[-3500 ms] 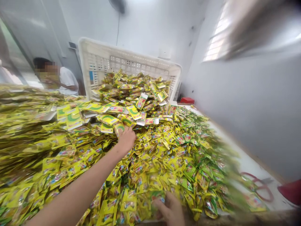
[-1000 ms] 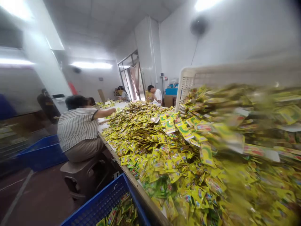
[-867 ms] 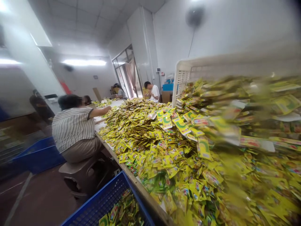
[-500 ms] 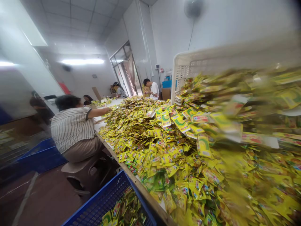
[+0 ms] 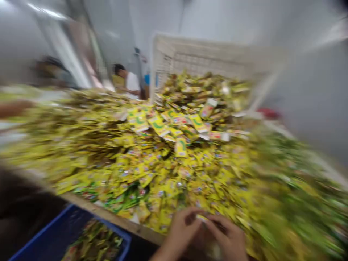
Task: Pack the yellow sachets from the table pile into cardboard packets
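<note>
My left hand (image 5: 182, 229) and my right hand (image 5: 228, 233) are close together at the bottom of the view, over the near edge of a heap of small yellow packets (image 5: 152, 177). Between their fingertips is a small packet (image 5: 202, 218), only its pale and yellow edge showing. Both hands have fingers bent in a pinch around it. Blur hides the packet's print and the exact finger contact. Flat yellow card-like packs (image 5: 157, 125) with a green curve lie on the loose packets beyond.
A white plastic crate (image 5: 210, 43) lies tipped at the back, packs spilling out. A blue basket (image 5: 127, 241) holding packets stands below the table edge (image 5: 98, 210). Green packets (image 5: 288, 156) lie at right. A person in a white top (image 5: 132, 81) is farther back; another person's arm (image 5: 15, 108) reaches in at left.
The view has swung right, so the crate and heap shift left in the picture. My two hands have come into view at the bottom, holding a small packet.
</note>
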Tool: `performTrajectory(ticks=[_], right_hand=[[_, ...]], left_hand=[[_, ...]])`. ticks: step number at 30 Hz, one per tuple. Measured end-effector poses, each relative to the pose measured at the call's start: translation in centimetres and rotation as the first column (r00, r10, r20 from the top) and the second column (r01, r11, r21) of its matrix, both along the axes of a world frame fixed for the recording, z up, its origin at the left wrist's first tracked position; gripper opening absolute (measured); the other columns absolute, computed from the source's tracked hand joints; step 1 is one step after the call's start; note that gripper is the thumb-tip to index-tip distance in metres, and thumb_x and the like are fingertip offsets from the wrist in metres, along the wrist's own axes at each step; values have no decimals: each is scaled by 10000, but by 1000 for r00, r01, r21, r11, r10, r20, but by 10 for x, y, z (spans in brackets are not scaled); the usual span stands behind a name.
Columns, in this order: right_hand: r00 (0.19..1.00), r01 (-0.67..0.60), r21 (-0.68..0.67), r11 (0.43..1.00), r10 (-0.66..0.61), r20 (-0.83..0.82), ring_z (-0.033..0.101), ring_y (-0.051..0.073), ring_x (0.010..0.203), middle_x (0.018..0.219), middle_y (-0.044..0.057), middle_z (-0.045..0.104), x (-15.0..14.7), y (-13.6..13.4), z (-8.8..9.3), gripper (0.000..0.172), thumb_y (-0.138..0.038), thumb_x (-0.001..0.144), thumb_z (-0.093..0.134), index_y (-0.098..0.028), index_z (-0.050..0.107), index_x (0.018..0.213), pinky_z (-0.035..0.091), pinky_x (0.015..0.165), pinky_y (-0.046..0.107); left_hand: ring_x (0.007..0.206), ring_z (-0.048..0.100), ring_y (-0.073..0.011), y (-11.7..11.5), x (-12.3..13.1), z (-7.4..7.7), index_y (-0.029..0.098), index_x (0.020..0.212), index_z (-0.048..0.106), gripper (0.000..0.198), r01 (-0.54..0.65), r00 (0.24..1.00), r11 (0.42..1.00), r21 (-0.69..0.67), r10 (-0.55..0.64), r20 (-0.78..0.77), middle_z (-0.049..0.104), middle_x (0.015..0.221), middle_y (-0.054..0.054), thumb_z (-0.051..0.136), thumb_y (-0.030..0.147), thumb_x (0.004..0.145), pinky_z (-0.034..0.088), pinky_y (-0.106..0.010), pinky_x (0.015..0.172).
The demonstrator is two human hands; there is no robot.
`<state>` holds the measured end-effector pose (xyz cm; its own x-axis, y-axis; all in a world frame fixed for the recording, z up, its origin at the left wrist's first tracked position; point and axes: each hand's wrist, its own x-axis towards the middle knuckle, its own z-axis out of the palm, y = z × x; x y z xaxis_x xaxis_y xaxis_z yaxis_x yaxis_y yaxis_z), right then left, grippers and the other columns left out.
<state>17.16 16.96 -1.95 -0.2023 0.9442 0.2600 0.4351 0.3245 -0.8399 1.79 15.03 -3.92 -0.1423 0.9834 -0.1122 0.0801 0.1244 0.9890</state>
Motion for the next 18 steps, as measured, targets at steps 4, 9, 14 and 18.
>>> performTrajectory(ticks=[4, 9, 14, 18], right_hand=[[983, -8, -67, 998, -5, -186, 689, 231, 723, 757, 39, 734, 9, 13, -13, 96, -338, 774, 725, -248, 759, 778, 570, 680, 344], [964, 2, 61, 998, 14, -266, 654, 208, 802, 841, 39, 712, 13, -5, -23, 118, -194, 815, 679, -274, 749, 867, 537, 736, 347], [996, 1, 222, 975, 19, -87, 585, 222, 997, 1070, 65, 648, 16, -31, -23, 320, -131, 891, 528, -314, 670, 1112, 490, 868, 389], [998, 9, 212, 977, -21, 55, 584, 212, 981, 1054, 61, 644, 45, -14, -10, 292, -149, 901, 503, -295, 680, 1081, 469, 875, 371]], left_hand=[[937, 672, -220, 12, -12, -7, 232, 952, 754, 186, 207, 969, 955, 210, -171, -177, 741, 969, -69, 619, 317, 855, 518, -338, 872], [1026, 656, -214, 4, -22, -16, 268, 1055, 720, 222, 350, 912, 857, 378, -221, -344, 718, 1066, -65, 626, 221, 859, 534, -338, 895], [1100, 634, -218, -2, -16, -38, 292, 1133, 669, 313, 427, 862, 801, 420, -219, -458, 684, 1172, -49, 623, 172, 847, 519, -335, 953], [1055, 646, -210, 7, -6, -34, 301, 1185, 630, 336, 463, 833, 791, 401, -233, -502, 688, 1130, -35, 595, 204, 865, 531, -303, 910]])
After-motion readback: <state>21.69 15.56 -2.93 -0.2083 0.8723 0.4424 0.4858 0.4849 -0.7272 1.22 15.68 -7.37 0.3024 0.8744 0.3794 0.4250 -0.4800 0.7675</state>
